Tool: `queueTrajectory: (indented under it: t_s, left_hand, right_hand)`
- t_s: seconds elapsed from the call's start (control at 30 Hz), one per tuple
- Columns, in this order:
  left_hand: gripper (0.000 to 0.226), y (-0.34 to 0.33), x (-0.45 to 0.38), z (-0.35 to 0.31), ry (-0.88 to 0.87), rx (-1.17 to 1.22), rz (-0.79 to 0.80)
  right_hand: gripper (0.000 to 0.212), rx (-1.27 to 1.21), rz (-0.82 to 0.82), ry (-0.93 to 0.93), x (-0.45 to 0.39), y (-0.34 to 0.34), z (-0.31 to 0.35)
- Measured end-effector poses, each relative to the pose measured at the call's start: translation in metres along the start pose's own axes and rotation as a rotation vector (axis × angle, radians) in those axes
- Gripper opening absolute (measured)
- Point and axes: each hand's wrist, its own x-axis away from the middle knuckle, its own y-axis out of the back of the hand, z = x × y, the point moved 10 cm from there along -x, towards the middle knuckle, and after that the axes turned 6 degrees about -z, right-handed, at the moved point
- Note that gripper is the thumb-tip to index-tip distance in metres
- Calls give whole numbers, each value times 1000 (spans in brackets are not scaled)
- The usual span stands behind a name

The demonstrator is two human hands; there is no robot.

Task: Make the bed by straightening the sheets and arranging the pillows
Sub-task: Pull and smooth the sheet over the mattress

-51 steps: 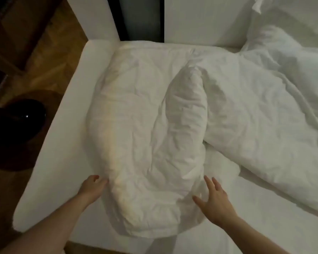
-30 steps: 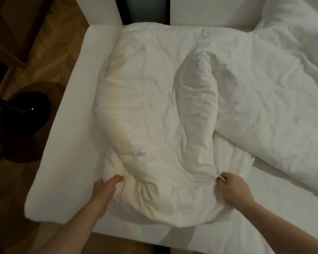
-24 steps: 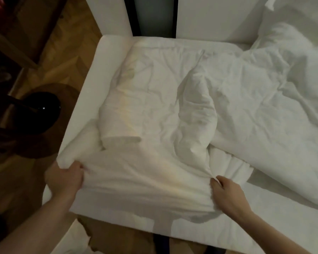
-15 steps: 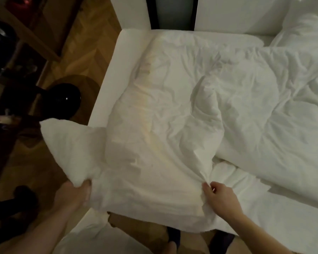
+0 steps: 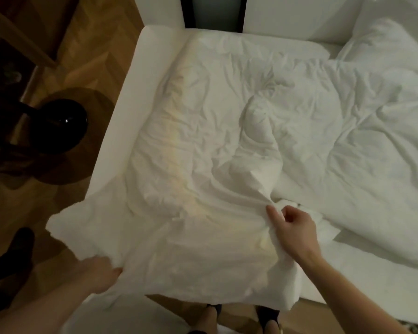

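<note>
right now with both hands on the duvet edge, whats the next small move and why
Probably pull the duvet toward the foot and flatten it: left hand and right hand grip its near edge, and a raised fold still stands mid-bed.

Left hand (image 5: 99,276) gripped the near-left edge of the crumpled white duvet (image 5: 203,189), right hand (image 5: 292,227) pinched a fold near its middle, the near corners overhanging the mattress (image 5: 121,126) above wooden floor (image 5: 94,44).

Bunched duvet (image 5: 227,165) covers mattress (image 5: 121,121); left strip bare.
</note>
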Motion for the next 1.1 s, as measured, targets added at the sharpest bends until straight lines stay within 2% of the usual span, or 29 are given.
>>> queueTrajectory:
  t_s: [0.07, 0.1, 0.13, 0.17, 0.23, 0.27, 0.3, 0.33, 0.43, 0.5, 0.57, 0.63, 0.73, 0.83, 0.87, 0.9, 0.93, 1.0, 1.03, 1.1]
  left_hand:
    - [50, 41, 19, -53, -155, -15, -156]
    - [42, 59, 30, -86, -258, 86, -211]
    - [42, 72, 44, -121, -361, 235, -202]
    - [54, 82, 60, -157, -483, 367, -159]
    - [99, 93, 93, -232, -716, 430, -73]
    - [114, 93, 105, -265, -803, 381, -103]
    - [117, 95, 115, -294, -862, 360, -171]
    - [107, 95, 116, -316, -857, 384, -236]
    - [50, 103, 106, -340, -713, 565, -353]
    - [45, 107, 104, -338, -693, 635, -351]
    - [43, 119, 107, -324, -702, 674, -369]
    - [32, 131, 106, -303, -694, 748, -416]
    - [13, 145, 115, -278, -732, 867, -391]
    - [10, 162, 135, -276, -822, 835, -394]
    - [17, 170, 143, -277, -857, 787, -450]
    - [23, 177, 150, -278, -891, 725, -523]
    - [25, 183, 156, -277, -912, 664, -582]
    - [20, 192, 156, -273, -903, 572, -667]
    - [22, 196, 151, -270, -869, 528, -683]
    - [31, 201, 143, -265, -804, 428, -687]
  right_hand:
    - [55, 28, 31, -29, -3, -2, -4]
    - [53, 34, 55, -39, -2, -6, -6]
    - [50, 33, 80, -40, 1, -11, -7]
    - [49, 27, 103, -38, 4, -17, -6]
    - [47, 1, 128, -31, 9, -25, -6]
    - [46, -20, 130, -31, 10, -28, -6]
    - [45, -49, 133, -35, 12, -29, -7]
    - [44, -88, 144, -37, 13, -30, -10]
    - [20, -214, 208, -57, 23, -26, -24]
    - [5, -261, 161, -81, 28, -9, -43]
    - [18, -232, 41, -161, 31, 11, -76]
    - [52, -224, -32, -370, 36, 17, -117]
    - [99, -457, 56, -807, 58, -17, -162]
    - [120, -763, 124, -987, 53, -55, -164]
    - [118, -869, 129, -993, 45, -62, -155]
    - [105, -947, 108, -974, 36, -63, -145]
    - [83, -1004, 32, -940, 26, -56, -135]
    - [34, -1057, -221, -831, 6, -13, -113]
    - [20, -1058, -352, -748, 4, 19, -96]
    - [17, -1029, -506, -535, 21, 87, -54]
